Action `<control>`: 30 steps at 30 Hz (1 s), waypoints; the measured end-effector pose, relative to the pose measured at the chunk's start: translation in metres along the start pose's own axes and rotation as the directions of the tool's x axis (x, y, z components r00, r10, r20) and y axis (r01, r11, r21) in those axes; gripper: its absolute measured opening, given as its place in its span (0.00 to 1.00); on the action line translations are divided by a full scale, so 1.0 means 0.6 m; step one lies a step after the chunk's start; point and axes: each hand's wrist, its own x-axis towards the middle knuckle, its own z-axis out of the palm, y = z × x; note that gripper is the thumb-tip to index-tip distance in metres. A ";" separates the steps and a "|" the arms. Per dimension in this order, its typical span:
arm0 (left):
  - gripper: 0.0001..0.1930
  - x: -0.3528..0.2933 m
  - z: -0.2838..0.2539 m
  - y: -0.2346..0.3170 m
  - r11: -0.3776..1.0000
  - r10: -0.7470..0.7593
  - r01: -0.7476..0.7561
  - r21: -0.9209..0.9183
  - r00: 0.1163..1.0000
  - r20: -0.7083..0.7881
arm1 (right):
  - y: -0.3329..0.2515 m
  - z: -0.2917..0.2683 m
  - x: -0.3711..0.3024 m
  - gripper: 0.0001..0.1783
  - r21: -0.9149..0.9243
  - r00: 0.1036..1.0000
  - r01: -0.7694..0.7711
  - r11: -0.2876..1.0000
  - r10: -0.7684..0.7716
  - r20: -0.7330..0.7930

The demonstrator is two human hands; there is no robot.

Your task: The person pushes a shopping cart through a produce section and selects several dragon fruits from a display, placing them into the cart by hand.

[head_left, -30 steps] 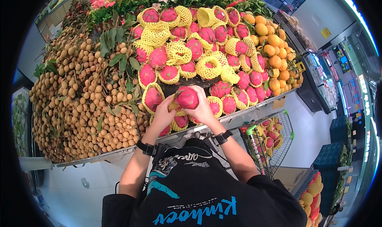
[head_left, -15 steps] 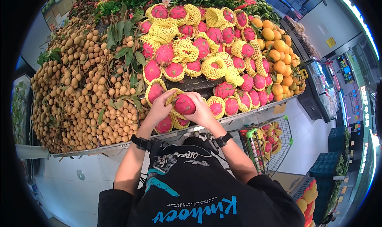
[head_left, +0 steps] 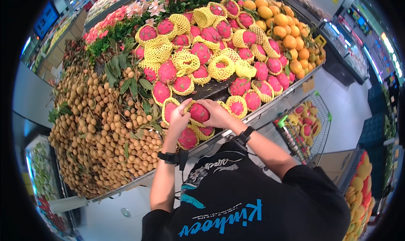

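Observation:
A pink dragon fruit (head_left: 199,112) is between my hands at the front edge of the display, partly inside a yellow foam net (head_left: 191,103). My right hand (head_left: 216,114) curls round the fruit's right side. My left hand (head_left: 179,117) is closed at its left, its fingers pinching the net's edge; the fingertips are partly hidden. Next to my left hand sits a netted dragon fruit (head_left: 169,110), and just below lies another dragon fruit (head_left: 187,138). A dark bare patch of the display (head_left: 214,88) shows beyond my hands.
Many netted dragon fruits (head_left: 201,52) fill the middle of the sloped stand. Longans (head_left: 105,127) are heaped at left, oranges (head_left: 289,41) at far right, with artificial flowers (head_left: 143,9) behind. A cart (head_left: 322,133) holding dragon fruits stands at right, near a cardboard box (head_left: 335,163).
The view has turned, so the stand now slants up to the right. My hands stay around the same dragon fruit, with the left hand closer to it.

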 end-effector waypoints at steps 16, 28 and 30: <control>0.39 -0.009 0.020 0.063 0.887 0.008 -0.004 -0.461 1.000 0.005 | -0.012 -0.049 0.015 0.51 0.162 0.897 -0.099 0.982 0.158 -0.413; 0.27 -0.034 -0.001 0.054 0.514 -0.108 0.035 -0.857 0.994 -0.025 | -0.080 -0.042 0.005 0.20 0.552 0.948 -0.156 0.819 0.282 -0.151; 0.26 -0.035 -0.004 0.036 0.549 -0.101 0.023 -0.835 0.994 -0.039 | -0.087 -0.038 0.002 0.12 0.508 0.956 -0.143 0.849 0.252 -0.151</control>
